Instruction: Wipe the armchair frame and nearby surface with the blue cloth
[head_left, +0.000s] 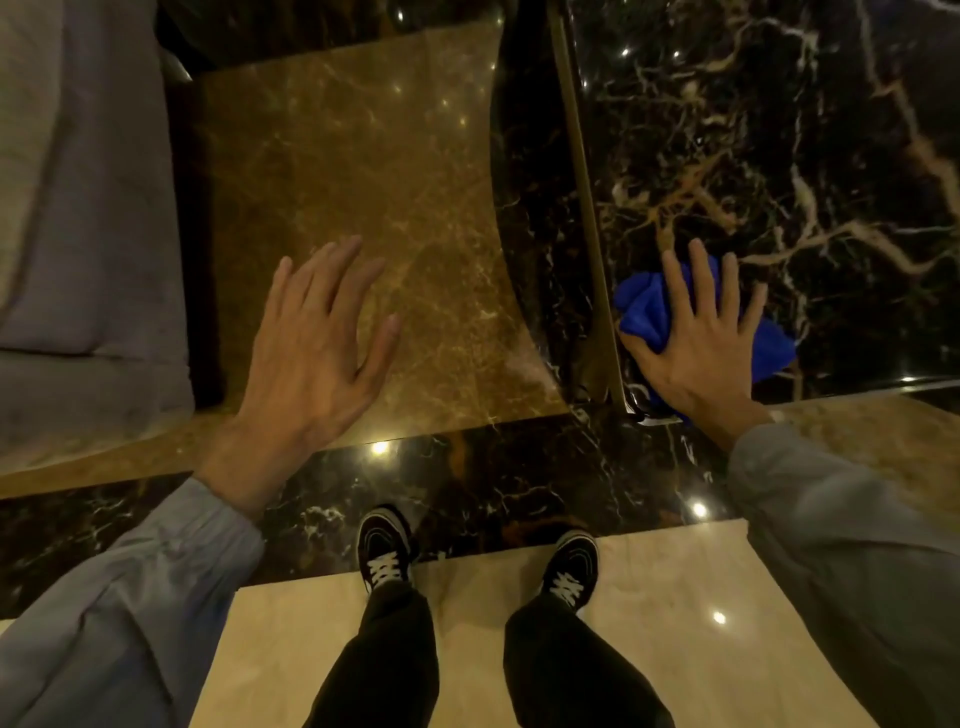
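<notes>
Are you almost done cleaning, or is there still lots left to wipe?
Hard to say what is already done: no surface shows clear wipe marks. Right now the right hand presses the blue cloth flat on the dark marble surface, beside a thin metal edge. The left hand hovers open, holding nothing. The grey armchair sits off to the left, untouched at this moment, so it may still be waiting.
</notes>
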